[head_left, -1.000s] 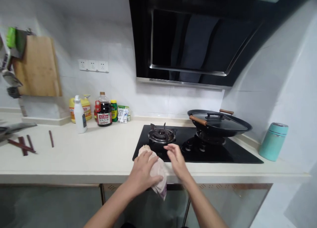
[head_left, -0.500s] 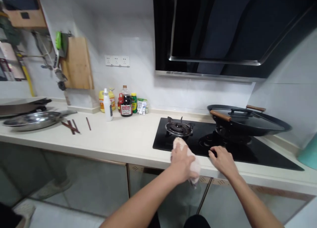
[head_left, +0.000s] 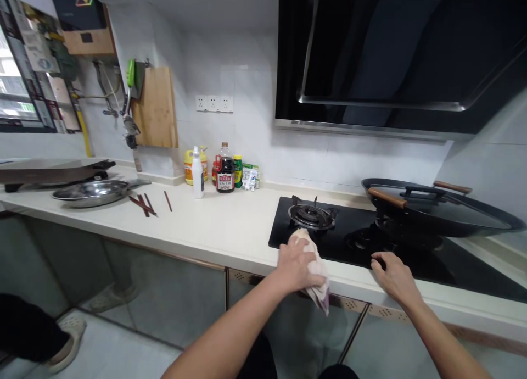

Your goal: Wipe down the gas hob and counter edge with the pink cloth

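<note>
My left hand (head_left: 294,266) is closed on a pale cloth (head_left: 316,269) at the front left part of the black gas hob (head_left: 337,244). The cloth's upper end lies on the glass just in front of the left burner (head_left: 312,215), and its purple-tinged lower end hangs over the counter edge. Farther right, my right hand (head_left: 393,272) rests at the hob's front edge, its fingers loosely curled with nothing visible in them. Behind it, a wide black wok (head_left: 411,217) with wooden handles and a glass lid (head_left: 444,203) stands on the right burner.
Left on the white counter (head_left: 222,225) are a steel pan (head_left: 93,194), several dark brown sticks (head_left: 144,206), a white bottle (head_left: 196,176) and a soy sauce bottle (head_left: 225,173). A black range hood (head_left: 379,55) overhangs the hob. Another person's foot (head_left: 69,340) shows at lower left.
The view has turned left. My left hand has moved left with the cloth relative to the burner. My right hand stays at about the same spot on the hob's front edge.
</note>
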`<state>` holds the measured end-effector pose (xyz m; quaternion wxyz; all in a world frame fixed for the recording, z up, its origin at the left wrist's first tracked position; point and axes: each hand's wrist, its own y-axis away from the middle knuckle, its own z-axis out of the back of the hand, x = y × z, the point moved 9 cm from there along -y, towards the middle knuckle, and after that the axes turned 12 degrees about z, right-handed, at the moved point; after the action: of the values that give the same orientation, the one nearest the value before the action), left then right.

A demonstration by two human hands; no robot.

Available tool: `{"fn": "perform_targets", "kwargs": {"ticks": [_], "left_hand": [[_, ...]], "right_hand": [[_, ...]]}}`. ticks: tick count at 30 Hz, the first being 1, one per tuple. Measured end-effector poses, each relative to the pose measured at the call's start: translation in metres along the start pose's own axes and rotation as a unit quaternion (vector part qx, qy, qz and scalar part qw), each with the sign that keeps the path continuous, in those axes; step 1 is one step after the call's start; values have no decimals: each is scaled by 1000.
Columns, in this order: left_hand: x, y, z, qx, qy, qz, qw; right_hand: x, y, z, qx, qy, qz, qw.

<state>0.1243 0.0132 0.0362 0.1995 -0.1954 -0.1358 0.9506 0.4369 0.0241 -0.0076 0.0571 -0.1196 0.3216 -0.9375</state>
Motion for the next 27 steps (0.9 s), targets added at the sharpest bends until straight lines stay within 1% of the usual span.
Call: {"fn": "perform_targets", "kwargs": {"ticks": [4,7,9,11,13,14,15,17,19,21,24,27], "left_hand": [[68,12,37,-26,-23,74,997],[126,23,62,-48,-46,136,989],[170,31,80,-69,-78,190,976],[215,42,100,-89,-115,248,958],[250,53,121,-99,-146,284,942],[263,59,130,-101,-158,292,938],[272,65,139,-101,-169,293,936],[281,79,153,-97,-183,290,934],[281,93,160,-84,-197,279,936],[277,107,161,-67,-200,251,944],[277,122,168,-56,-148,225,961],[289,131,193,-92,-64,242,964]], "right_hand": [[2,0,0,4,6,-1,1000],[1,0,-1,7,8,-1,1000],[0,0,-2,5,5,-2,1000],[-3,1,-4,5,0,-3,1000],[-6,1,-6,5,-1,-3,1000],[-7,1,-7,6,-1,-2,1000],[-8,2,-9,8,0,-1,1000],[-11,2,-12,14,1,-1,1000],[-13,3,-14,19,2,-2,1000],[-15,3,-15,23,2,-4,1000],[-15,2,-15,29,0,-7,1000],[-12,1,-13,33,-7,-9,999]]}}
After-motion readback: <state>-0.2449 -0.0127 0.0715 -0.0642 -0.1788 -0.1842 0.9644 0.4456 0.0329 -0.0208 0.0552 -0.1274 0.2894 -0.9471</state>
